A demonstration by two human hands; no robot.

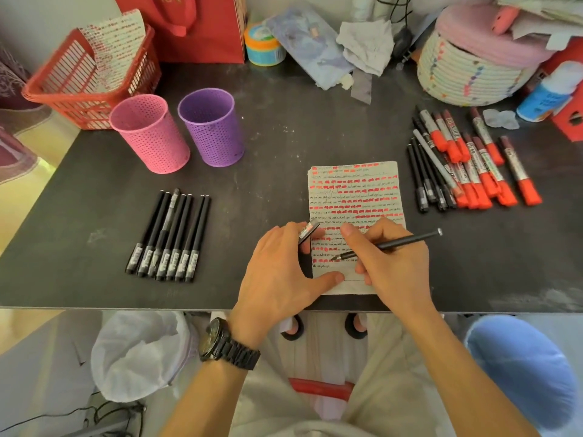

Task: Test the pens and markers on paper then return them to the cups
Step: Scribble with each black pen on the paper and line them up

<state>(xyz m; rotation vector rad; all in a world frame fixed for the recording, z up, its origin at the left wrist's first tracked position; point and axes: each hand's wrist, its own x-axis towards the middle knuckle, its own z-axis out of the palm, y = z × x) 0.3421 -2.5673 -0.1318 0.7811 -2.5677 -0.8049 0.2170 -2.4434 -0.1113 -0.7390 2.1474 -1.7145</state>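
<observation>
Red basket (79,86): stood at the far left corner of the table (284,121), with a sheet of marked paper leaning inside it.
Pink cup (148,134): perforated, upright, just in front of the basket; no pens showed above its rim.
Purple cup (211,127): perforated, upright, just beside the pink cup on its right; likewise nothing showed above its rim.
Row of black pens (170,234): capped and lying side by side on the table, nearer than the cups and left of the hands, apart from both.
Wristwatch (227,345): dark, with a link band, worn on the left wrist below the table edge.
Left hand (277,266): lay palm down at the paper's left edge, thumb pressed on the lower part of the sheet, and held a pen cap between two fingers.
Pen cap (308,230): black with a pale label, sticking up from between the left fingers over the sheet's left edge.
Test paper (356,190): a lined sheet flat near the front middle of the table, covered in rows of red marks and dark scribbles, its lowest lines bare.
Right hand (391,263): fingers were curled round an uncapped black pen in a writing grip, resting on the sheet's lower right.
Black pen in hand (394,244): slanted, its tip on the paper near the last scribbled rows, its back end pointing up and right.
Heap of pens and markers (467,165): black pens and red-capped markers lying loosely together on the table to the right of the paper, well apart from the cups.
Woven basket (467,74): pale, with coloured flecks, at the far right behind the heap.
</observation>
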